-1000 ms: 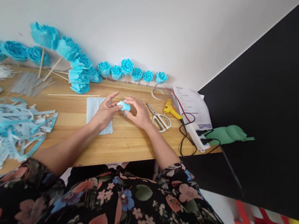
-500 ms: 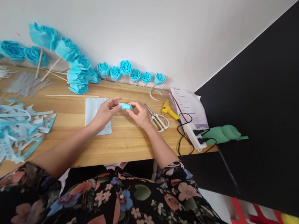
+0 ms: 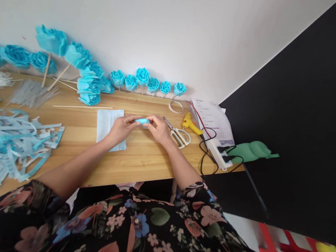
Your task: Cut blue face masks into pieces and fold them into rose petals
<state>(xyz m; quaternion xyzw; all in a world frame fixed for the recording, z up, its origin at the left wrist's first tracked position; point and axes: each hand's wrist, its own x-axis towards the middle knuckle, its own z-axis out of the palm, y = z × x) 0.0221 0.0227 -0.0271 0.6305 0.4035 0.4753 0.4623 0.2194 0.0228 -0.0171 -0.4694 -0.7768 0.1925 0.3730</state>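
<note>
Both my hands meet over the middle of the wooden table (image 3: 137,163). A small rolled piece of blue paper (image 3: 142,120) is pinched between them. My left hand (image 3: 122,128) grips its left end with curled fingers. My right hand (image 3: 158,129) pinches its right end. A pale blue sheet (image 3: 106,122) lies flat on the table under and left of my left hand.
White-handled scissors (image 3: 177,134), a yellow glue gun (image 3: 191,123), a tape ring (image 3: 176,106) and a power strip with black cables (image 3: 219,152) lie to the right. Finished blue paper roses (image 3: 143,81) line the wall. A heap of blue paper scraps (image 3: 6,141) fills the left side.
The blue piece has been rolled tighter and lowered toward the table. My left fingers, spread a second ago, have closed on it, and both hands have drawn closer together.
</note>
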